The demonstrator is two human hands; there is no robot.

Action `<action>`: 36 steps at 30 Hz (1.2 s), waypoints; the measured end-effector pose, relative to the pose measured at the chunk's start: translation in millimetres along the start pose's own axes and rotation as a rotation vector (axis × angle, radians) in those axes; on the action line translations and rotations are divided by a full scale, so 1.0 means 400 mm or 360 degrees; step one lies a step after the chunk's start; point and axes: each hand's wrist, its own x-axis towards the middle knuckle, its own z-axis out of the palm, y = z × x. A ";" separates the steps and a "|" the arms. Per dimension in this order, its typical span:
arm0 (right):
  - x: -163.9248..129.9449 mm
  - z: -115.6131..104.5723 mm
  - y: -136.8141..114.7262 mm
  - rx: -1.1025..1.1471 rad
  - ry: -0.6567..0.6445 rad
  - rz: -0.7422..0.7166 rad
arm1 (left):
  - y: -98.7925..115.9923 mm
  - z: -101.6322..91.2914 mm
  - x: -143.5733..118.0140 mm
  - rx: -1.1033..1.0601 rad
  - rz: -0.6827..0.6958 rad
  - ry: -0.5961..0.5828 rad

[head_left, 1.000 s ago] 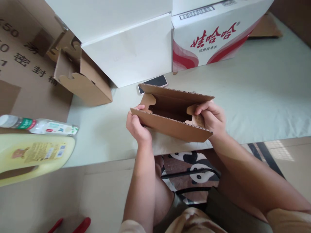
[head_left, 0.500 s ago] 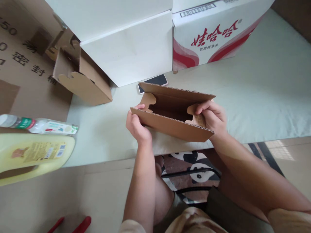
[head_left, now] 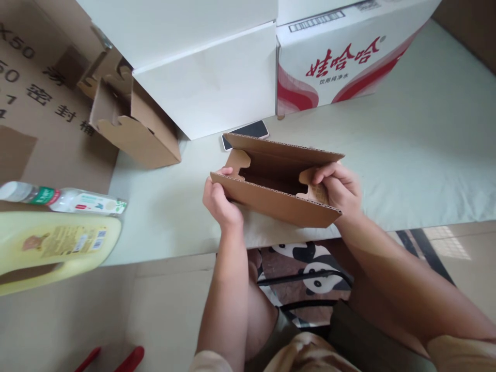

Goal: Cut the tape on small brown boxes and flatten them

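A brown cardboard box point(head_left: 275, 199) is held between my two hands near the front edge of the table, its top open toward me. Its two long walls stand up, and notched end flaps fold inward at both ends. My left hand point(head_left: 222, 199) is closed on the left end, thumb outside and a fingertip over the edge by the flap. On the right end, my right hand point(head_left: 341, 188) grips the wall with bent fingers against the right flap. The inside of the box is dark, and I see nothing in it.
Behind the box lies a phone point(head_left: 246, 134) on the pale green cloth point(head_left: 406, 155). White cartons point(head_left: 209, 85) and a red-lettered carton point(head_left: 333, 67) stand at the back. Left are another small cardboard box point(head_left: 139, 129), a plastic bottle point(head_left: 70, 199) and a yellow jug point(head_left: 58, 248).
Almost nothing differs. The whole view has shifted slightly; both hands keep the same hold on the cardboard box.
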 end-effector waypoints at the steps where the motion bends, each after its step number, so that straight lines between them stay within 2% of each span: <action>1: 0.000 0.000 -0.001 -0.0003 -0.0004 0.0002 | 0.000 0.000 0.000 -0.0007 0.0000 0.0006; 14: 0.001 0.005 -0.016 -0.0216 0.0057 -0.0076 | -0.003 -0.001 0.003 -0.0001 -0.0016 -0.0018; 36: 0.008 0.019 -0.026 -0.0080 0.0011 -0.0089 | -0.007 -0.001 0.005 0.0049 0.0031 -0.0002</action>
